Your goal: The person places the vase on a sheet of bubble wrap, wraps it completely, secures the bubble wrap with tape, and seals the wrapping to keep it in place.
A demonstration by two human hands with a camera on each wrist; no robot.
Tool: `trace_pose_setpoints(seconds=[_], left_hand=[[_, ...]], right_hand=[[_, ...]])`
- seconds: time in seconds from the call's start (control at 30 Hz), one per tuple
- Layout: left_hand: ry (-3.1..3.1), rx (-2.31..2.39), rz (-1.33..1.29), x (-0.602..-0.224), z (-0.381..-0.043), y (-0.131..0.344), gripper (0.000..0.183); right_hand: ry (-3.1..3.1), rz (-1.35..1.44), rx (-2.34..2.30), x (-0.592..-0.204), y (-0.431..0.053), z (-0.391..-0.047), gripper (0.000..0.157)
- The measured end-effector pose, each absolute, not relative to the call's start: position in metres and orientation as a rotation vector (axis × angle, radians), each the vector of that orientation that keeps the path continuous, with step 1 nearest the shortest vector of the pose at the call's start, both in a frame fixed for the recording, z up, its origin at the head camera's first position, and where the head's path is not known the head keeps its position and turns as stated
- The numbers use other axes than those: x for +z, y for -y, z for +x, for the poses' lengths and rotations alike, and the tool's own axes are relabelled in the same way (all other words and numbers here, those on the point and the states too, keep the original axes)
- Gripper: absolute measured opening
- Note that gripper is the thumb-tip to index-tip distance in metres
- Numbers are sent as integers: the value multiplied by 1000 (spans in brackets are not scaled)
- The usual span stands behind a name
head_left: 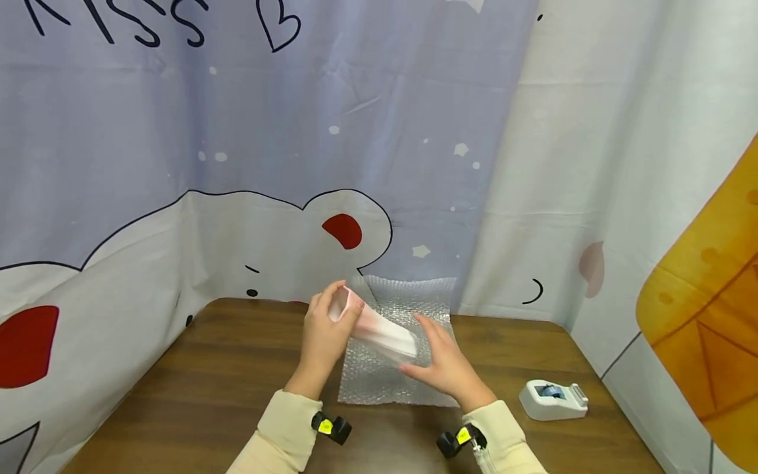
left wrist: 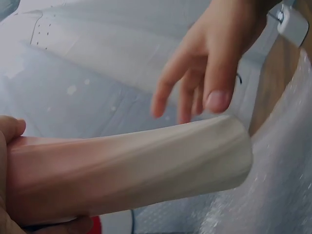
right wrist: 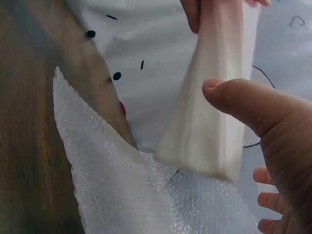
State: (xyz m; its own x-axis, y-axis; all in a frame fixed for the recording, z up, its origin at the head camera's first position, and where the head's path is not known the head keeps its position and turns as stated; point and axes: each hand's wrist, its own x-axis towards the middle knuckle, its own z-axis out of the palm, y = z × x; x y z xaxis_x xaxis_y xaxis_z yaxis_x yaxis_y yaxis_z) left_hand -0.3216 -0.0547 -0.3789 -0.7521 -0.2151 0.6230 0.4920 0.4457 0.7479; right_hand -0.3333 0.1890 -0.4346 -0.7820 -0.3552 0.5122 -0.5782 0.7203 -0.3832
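Working at a brown wooden table (head_left: 237,368), with printed cloth (head_left: 385,151) hung beyond the pink-and-white vase (head_left: 379,329) and bubble wrap (head_left: 376,383) below it. Gripping the tilted vase by its pink end in the left hand (head_left: 322,332); holding the right hand (head_left: 444,363) spread wide near its white end. Also showing, right of the vase, a white tape dispenser (head_left: 551,411) with a bluish roll (head_left: 551,392) inside.

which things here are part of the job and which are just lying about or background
Likely part of the job:
pink-and-white vase, held in the left hand, right hand near its lower end
bubble wrap sheet, below it
tape dispenser, untouched, perhaps for sealing

Just surroundings, it seems:
wooden table
printed curtain, behind
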Motion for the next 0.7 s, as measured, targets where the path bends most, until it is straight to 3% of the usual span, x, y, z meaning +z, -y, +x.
trace_pose_setpoints(seconds=[0.27, 0.7], left_hand=[[1992, -1580, -235, -385, -318, 43, 50], [1940, -1775, -295, -395, -316, 39, 47]], right_hand=[[2489, 792, 553, -426, -182, -340, 101], [2407, 718, 609, -436, -185, -341, 74]])
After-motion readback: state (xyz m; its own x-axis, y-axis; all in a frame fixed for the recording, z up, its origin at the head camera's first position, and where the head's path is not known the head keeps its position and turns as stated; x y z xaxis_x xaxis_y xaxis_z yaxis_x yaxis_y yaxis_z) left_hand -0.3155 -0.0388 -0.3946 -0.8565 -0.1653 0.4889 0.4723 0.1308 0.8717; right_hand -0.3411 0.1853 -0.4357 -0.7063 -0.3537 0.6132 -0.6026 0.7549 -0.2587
